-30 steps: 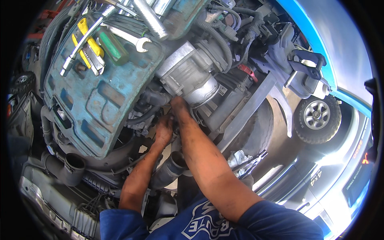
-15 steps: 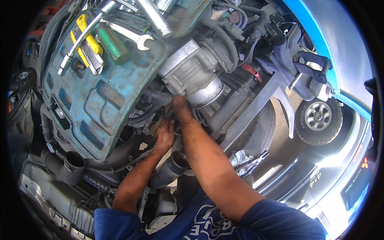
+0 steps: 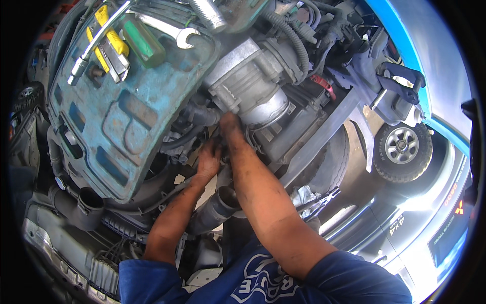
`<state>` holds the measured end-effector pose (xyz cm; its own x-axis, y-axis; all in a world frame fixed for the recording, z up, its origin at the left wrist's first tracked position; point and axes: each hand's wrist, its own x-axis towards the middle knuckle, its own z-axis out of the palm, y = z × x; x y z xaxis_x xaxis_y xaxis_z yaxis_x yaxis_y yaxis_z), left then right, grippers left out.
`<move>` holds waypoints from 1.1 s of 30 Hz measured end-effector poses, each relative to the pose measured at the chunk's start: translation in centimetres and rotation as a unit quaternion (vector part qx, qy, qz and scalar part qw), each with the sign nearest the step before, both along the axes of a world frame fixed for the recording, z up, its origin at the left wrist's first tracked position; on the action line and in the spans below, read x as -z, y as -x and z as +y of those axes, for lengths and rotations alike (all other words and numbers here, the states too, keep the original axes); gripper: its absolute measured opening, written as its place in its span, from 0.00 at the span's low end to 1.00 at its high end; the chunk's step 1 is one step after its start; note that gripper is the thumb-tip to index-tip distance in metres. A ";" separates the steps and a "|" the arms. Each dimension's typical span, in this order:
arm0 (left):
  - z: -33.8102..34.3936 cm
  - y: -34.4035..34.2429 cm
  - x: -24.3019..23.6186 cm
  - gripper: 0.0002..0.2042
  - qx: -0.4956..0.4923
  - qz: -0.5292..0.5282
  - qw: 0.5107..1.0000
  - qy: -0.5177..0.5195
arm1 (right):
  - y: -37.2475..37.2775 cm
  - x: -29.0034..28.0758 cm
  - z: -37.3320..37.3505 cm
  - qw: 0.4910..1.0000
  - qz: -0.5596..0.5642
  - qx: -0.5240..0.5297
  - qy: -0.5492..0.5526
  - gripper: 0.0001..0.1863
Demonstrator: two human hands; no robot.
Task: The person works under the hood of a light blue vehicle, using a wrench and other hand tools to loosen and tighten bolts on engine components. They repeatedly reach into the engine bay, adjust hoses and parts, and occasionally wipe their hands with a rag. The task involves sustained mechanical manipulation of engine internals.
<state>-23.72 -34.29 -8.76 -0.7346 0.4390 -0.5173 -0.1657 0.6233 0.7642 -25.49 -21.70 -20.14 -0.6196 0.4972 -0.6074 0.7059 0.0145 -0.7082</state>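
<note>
Both of my arms reach down into an engine bay. My right hand (image 3: 231, 125) is tucked against the lower left side of a silver metal housing (image 3: 248, 83), beside a grey hose end (image 3: 202, 115). Its fingers are hidden under the housing. Just below and to the left, my left hand (image 3: 209, 156) sits deep among the parts, close to the right wrist. Grime and shadow cover its fingertips, so I cannot see what they touch. A wide black tube (image 3: 217, 205) with an uncovered end lies between my forearms.
A worn teal plastic panel (image 3: 147, 147) covers the upper left, bearing a green-handled tool (image 3: 144, 43), a yellow cutter (image 3: 109, 38), a socket wrench (image 3: 81, 66) and a spanner (image 3: 179, 35). Right of the housing are a black battery (image 3: 288, 129) and a metal bar (image 3: 324, 134).
The view has shifted slightly, so the panel and tools sit a little higher and further left. Both hands stay at the same spot beside the housing, with only slight movement.
</note>
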 end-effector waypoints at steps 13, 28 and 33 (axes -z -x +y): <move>1.3 0.5 -0.1 0.16 -0.054 0.023 0.998 -0.006 | 1.3 -1.6 1.6 1.000 -0.010 -0.008 -0.013 0.18; 1.3 0.6 0.0 0.18 -0.001 -0.008 0.999 0.032 | 1.7 -3.5 1.6 1.000 -0.016 -0.002 -0.013 0.18; 1.3 0.4 0.4 0.18 -0.018 -0.020 0.999 0.017 | 1.6 -5.4 2.1 0.999 -0.028 0.005 -0.016 0.18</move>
